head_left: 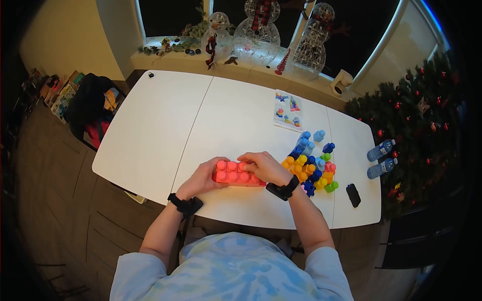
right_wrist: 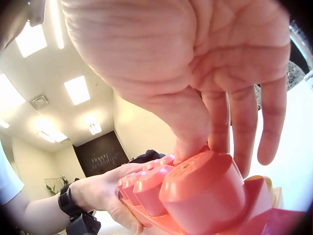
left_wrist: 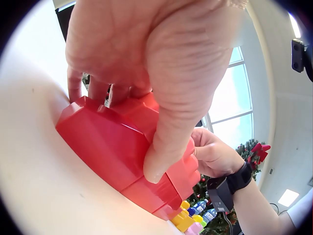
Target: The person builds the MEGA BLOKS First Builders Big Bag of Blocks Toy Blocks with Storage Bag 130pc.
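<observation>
A: ok so where's the thing they're building vs the hands?

B: going left to right: left hand (head_left: 202, 178) first, clamped on the left end of the red bricks (head_left: 232, 177). The left wrist view has its thumb flat along one side and the fingers round the other, so that's a proper grip. The bricks are right between the two hands, sitting on the white table (head_left: 145, 125), studs up.

A: and the right one?

B: right hand (head_left: 266, 168) comes in over the right part. Looks like a narrow pinch at the studs, thumb tucked down on the near side, fingers reaching over the far side, a few of them pretty straight. Just past it there's a heap of loose bricks (head_left: 304, 170) in blue, yellow, orange and green.

A: any brands or text you can read?

B: left to right again: the right wrist view has a dark wall panel (right_wrist: 101, 155) past the left arm, with pale slanted script on it, too faint for me to make out. On the table there's a picture sheet (head_left: 287, 111) showing little colourful brick models; lettering's too small at this size. Then a black phone-looking thing (head_left: 353, 195) beyond the heap. Last, two water bottles (head_left: 380, 151) with blue caps near the right edge. They've got bluish labels (left_wrist: 209, 214), but honestly too tiny to read.
</observation>
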A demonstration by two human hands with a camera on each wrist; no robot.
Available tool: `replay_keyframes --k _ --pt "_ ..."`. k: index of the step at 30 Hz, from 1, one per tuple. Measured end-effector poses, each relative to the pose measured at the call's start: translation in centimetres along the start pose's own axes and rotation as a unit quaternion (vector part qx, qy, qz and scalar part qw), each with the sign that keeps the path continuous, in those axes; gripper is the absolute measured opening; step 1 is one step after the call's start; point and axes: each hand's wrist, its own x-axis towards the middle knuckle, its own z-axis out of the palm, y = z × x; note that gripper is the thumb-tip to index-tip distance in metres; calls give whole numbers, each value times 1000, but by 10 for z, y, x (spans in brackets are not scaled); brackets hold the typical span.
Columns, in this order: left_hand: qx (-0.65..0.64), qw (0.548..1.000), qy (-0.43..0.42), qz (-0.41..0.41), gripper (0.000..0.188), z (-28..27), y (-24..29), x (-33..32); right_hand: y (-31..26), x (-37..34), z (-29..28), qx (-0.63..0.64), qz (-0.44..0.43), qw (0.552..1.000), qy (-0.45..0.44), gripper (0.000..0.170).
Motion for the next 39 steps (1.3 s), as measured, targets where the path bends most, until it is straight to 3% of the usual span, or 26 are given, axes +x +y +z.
replay_keyframes --k 9,11,15,17,18,21,31,34,36,37,39 --pt "26 999 -11 -27 70 -1 2 -2 3 -15 -7 -2 -11 999 41 32" --pt "14 999 -19 -34 69 -2 5 -2 6 -24 -31 25 -1 993 117 30" --pt "14 999 -12 -27 69 -1 4 -3 10 -49 -60 -69 86 985 135 27" --pt "27 999 -11 -27 69 -2 6 -2 18 -61 -53 -185 123 970 98 24" --pt "26 999 -11 -27 69 -2 5 -2 20 -65 -46 -185 124 970 97 24" --pt "17 999 -8 -28 69 -1 1 -2 29 -71 -21 -256 89 953 138 21" --pt "-13 999 -13 -47 71 -2 -2 -2 53 -56 19 -348 82 926 121 25" --pt "-12 999 -13 -42 71 -2 -3 -3 44 -52 6 -324 73 931 152 28" --pt "-10 999 -11 -36 71 -2 -3 -3 16 -53 -15 -181 44 954 234 32" --pt "-14 999 -11 -36 70 -3 -1 -2 6 -53 -20 -181 45 954 234 32" --pt "-18 999 -14 -35 69 -1 0 -2 -10 -51 -22 -6 27 974 225 34"
